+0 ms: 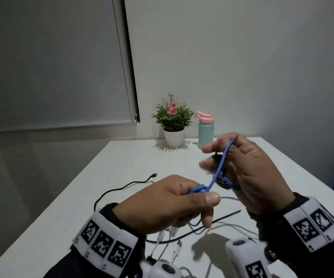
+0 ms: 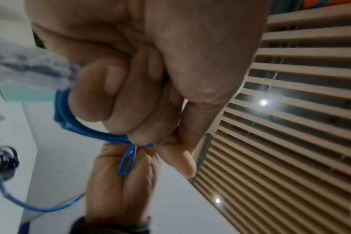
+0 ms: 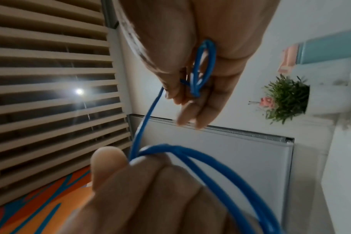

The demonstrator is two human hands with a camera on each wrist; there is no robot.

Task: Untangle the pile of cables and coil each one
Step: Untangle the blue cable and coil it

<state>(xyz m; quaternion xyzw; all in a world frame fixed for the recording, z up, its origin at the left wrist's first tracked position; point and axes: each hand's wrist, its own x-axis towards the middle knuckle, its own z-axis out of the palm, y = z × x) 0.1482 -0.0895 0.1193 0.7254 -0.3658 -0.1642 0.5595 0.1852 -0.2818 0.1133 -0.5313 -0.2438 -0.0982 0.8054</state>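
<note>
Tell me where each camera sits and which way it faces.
Head: on the head, facing forward and down at the table; left hand and right hand show.
Left wrist: on that wrist, facing up along curled fingers toward the ceiling.
Right wrist: likewise, up along its fingers; both hands show.
All share the cable.

- Left hand [image 1: 162,199]: bare, no glove; nail of the thumb visible.
- Right hand [image 1: 250,173]: bare, no glove.
- Left sleeve [image 1: 61,265]: dark fabric, reaching to the wrist.
- Right sleeve [image 1: 322,255]: dark fabric of the same kind.
- Left wristband [image 1: 104,241]: white, padded, segmented, bearing three square black-and-white fiducial markers in a row.
- Right wristband [image 1: 312,223]: white, padded, bearing similar black-and-white markers.
- Left wrist camera housing [image 1: 166,268]: white casing with a dark round lens.
- Right wrist camera housing [image 1: 242,251]: white casing, dark round lens, one marker on its face.
</note>
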